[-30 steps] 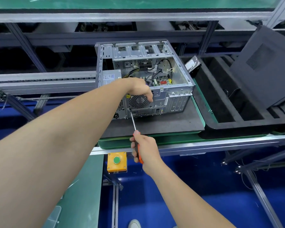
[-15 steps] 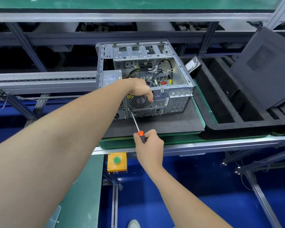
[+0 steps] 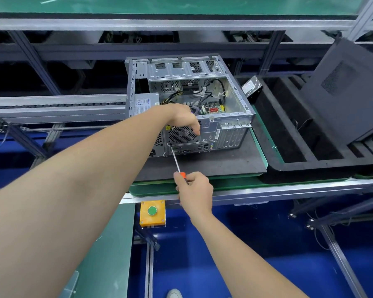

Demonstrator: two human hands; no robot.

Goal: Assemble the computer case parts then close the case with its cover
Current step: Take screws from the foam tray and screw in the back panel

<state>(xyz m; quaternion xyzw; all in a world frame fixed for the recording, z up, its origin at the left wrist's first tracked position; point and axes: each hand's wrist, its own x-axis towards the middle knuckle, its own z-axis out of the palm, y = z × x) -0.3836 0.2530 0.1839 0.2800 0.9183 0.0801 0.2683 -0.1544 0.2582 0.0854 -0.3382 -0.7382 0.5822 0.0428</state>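
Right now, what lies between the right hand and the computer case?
Head view: only the screwdriver bridges the right hand and the computer case, over the dark mat.

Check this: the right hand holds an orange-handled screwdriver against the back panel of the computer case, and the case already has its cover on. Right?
Not quite. The head view shows the computer case open on top, cables and circuit board exposed, not covered. The right hand does hold the screwdriver against the back panel.

Yellow warning-triangle sticker (image 3: 168, 127) on computer case (image 3: 211, 134) rear; print on power supply label (image 3: 143, 103) and hard drive label (image 3: 248, 86) illegible.
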